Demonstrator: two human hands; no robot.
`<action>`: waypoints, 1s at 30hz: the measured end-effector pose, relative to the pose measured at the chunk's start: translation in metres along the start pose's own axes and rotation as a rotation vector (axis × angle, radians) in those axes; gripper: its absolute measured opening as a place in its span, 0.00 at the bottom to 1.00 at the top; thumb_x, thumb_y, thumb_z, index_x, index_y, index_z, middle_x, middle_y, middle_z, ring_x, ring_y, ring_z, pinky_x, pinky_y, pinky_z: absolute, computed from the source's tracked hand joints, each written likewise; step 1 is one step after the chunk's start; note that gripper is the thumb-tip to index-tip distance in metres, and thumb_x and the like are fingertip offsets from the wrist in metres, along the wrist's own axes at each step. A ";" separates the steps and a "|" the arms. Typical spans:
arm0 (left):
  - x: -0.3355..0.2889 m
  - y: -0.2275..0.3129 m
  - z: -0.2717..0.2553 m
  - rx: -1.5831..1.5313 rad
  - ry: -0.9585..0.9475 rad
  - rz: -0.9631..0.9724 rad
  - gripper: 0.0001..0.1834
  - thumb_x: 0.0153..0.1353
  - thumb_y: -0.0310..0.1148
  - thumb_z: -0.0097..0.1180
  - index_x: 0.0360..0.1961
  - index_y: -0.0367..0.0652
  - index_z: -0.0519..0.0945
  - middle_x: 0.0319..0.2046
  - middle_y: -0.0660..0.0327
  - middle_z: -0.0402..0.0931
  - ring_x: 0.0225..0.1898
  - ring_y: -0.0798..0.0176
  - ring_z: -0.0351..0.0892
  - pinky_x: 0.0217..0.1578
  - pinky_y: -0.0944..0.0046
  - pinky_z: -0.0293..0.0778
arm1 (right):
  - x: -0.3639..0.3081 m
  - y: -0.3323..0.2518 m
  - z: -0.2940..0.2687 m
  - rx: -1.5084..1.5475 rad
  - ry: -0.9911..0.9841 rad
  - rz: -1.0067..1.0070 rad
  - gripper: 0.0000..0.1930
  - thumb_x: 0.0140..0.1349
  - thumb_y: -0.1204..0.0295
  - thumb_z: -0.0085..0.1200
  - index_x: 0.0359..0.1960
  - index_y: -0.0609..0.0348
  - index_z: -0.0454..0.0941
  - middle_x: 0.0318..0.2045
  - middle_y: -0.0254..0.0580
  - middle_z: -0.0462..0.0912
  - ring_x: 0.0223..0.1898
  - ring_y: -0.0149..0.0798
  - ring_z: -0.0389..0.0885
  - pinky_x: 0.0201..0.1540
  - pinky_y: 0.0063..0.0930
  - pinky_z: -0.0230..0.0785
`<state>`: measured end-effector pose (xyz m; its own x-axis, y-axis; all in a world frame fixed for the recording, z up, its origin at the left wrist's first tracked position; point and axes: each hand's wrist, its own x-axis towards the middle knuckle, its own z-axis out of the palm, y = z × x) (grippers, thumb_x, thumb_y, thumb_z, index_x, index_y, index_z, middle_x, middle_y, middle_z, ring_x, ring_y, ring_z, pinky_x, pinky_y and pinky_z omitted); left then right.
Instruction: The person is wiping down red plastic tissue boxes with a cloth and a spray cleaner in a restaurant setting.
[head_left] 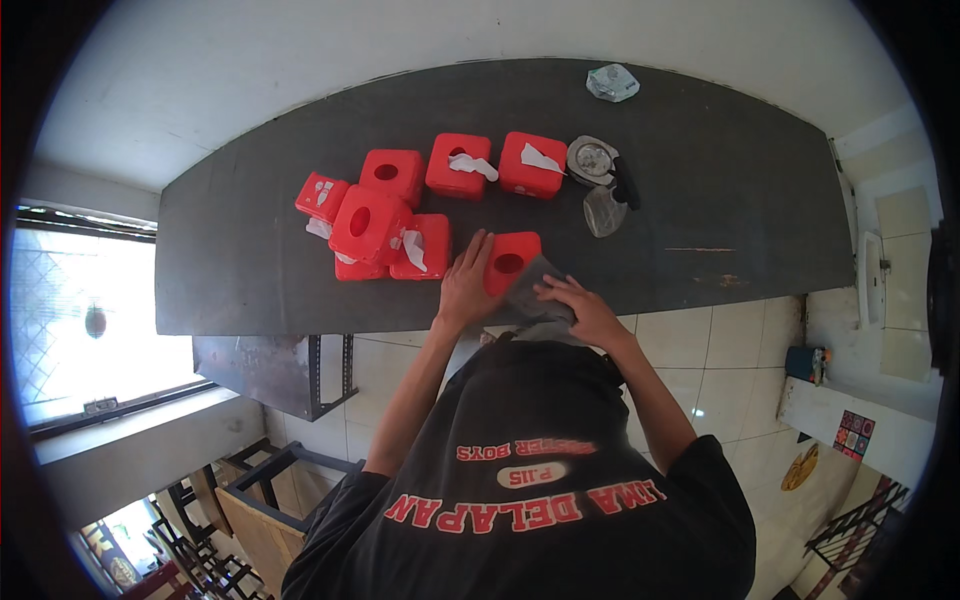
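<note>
Left hand (466,283) flat and open against a red square plastic box with a round hole (511,260), right hand (580,308) pinching a clear plastic bag (535,292), dark grey table (720,210)

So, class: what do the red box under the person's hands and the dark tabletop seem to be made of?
Red box: probably moulded plastic, going by its uniform bright colour, rounded corners and oval opening. Tabletop: a dark grey, matt slab, perhaps stone or painted board; scuffs show, but the material stays uncertain.

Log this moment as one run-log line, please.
left hand: flat against red box | right hand: on clear plastic bag at dark table edge | other red boxes: behind
</note>
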<state>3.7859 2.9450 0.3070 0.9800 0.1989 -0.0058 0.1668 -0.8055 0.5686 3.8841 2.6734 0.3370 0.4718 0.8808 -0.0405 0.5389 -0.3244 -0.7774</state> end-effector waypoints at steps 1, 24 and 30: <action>0.000 0.002 -0.001 -0.001 0.009 0.004 0.66 0.45 0.51 0.81 0.82 0.43 0.59 0.82 0.50 0.56 0.74 0.37 0.69 0.69 0.40 0.73 | -0.005 0.000 -0.007 0.156 -0.061 0.091 0.32 0.56 0.81 0.63 0.66 0.55 0.80 0.71 0.46 0.80 0.77 0.53 0.70 0.80 0.47 0.59; 0.026 0.007 -0.032 -0.156 -0.040 0.035 0.58 0.43 0.61 0.84 0.74 0.46 0.75 0.73 0.43 0.66 0.68 0.36 0.78 0.65 0.43 0.80 | 0.021 0.026 0.034 0.317 0.326 0.562 0.32 0.79 0.60 0.56 0.75 0.70 0.69 0.71 0.66 0.76 0.75 0.57 0.74 0.75 0.39 0.64; 0.023 -0.012 -0.029 -0.301 -0.153 0.109 0.54 0.48 0.56 0.83 0.74 0.44 0.75 0.70 0.46 0.71 0.66 0.42 0.81 0.66 0.48 0.79 | -0.020 0.032 0.004 0.528 0.221 0.710 0.32 0.77 0.60 0.58 0.75 0.68 0.71 0.66 0.64 0.82 0.68 0.57 0.81 0.69 0.38 0.70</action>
<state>3.8036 2.9753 0.3238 0.9990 0.0166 -0.0419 0.0433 -0.6124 0.7894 3.8892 2.6469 0.3107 0.7232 0.4301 -0.5403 -0.2930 -0.5174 -0.8040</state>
